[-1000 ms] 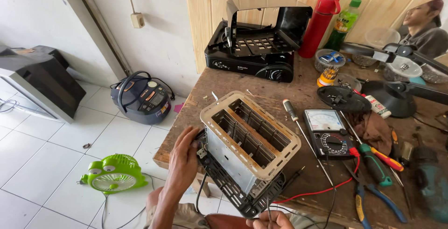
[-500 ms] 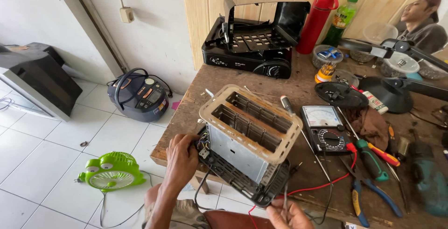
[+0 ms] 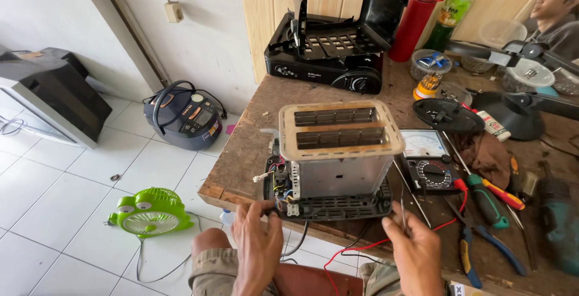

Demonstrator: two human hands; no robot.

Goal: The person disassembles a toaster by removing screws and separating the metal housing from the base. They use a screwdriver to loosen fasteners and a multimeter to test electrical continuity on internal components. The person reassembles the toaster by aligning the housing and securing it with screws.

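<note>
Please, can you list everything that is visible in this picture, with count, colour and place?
Opened two-slot metal toaster: one, silver on black base, bench front, wires exposed.
Wooden workbench: one, brown, right half.
Black tabletop gas stove: one, bench back.
Red flask: one, beside stove.
Green plastic bottle: one, by wall.
Analogue multimeter: one, black, right of toaster.
Screwdrivers and pliers: several, red, green, blue handles, bench right.
Green frog-shaped fan: one, floor.
Grey round cooker: one, floor.
Old television: one, floor left.
Left hand: at toaster's base.
Right hand: holds thin probe.
</note>
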